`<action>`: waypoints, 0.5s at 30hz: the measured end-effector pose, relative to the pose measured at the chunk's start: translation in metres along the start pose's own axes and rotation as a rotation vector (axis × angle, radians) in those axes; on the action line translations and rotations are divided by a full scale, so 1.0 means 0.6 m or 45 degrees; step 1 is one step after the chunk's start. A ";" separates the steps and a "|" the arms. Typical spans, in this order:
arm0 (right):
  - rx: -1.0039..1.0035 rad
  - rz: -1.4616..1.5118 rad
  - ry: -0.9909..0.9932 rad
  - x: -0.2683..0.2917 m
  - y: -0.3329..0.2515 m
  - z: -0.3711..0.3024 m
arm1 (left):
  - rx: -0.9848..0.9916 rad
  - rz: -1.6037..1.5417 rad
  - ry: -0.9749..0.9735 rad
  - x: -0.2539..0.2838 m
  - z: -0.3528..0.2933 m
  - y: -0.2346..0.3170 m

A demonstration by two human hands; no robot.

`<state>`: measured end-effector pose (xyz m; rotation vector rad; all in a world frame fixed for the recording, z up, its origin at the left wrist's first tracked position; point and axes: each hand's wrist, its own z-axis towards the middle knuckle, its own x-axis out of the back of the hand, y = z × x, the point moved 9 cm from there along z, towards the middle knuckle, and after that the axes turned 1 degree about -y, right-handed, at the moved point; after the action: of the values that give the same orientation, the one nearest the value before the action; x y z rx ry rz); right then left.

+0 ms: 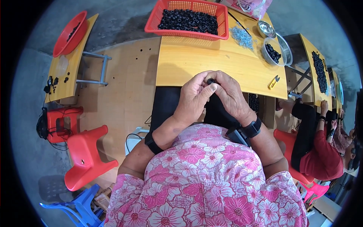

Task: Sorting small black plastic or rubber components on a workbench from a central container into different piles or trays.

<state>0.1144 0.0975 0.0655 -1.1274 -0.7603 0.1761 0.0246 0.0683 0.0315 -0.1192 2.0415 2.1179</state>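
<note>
My left hand (193, 99) and my right hand (230, 94) meet just over the near edge of the wooden table (185, 62). Between their fingertips is a small round black part (211, 81), pinched from both sides; its underside is hidden by my fingers and thumbs. Beyond my hands, a red plastic basket (150, 27) holds many similar black parts (187, 20). To its right lies a heap of small clear bluish pieces (242, 37). A clear bowl (266, 56) with more black parts (273, 53) stands at the right.
Yellow thread snips (273, 82) lie near the table's right corner. A metal bowl (266, 28) and a pink bag (251, 7) are at the back. Red stools (89, 157) stand on the left. Another person in a red top (321, 159) sits at a table on the right.
</note>
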 end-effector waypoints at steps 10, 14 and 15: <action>0.085 -0.056 0.024 0.007 -0.013 0.003 | -0.145 0.211 0.022 -0.001 0.004 0.022; 0.096 -0.067 0.039 0.005 -0.007 0.000 | -0.102 0.260 0.036 0.001 0.003 0.020; 0.101 -0.067 0.037 0.004 -0.007 0.000 | -0.114 0.227 0.042 0.001 0.002 0.019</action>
<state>0.1152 0.0971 0.0703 -1.0317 -0.7503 0.1443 0.0221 0.0695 0.0427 0.0161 2.0450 2.3288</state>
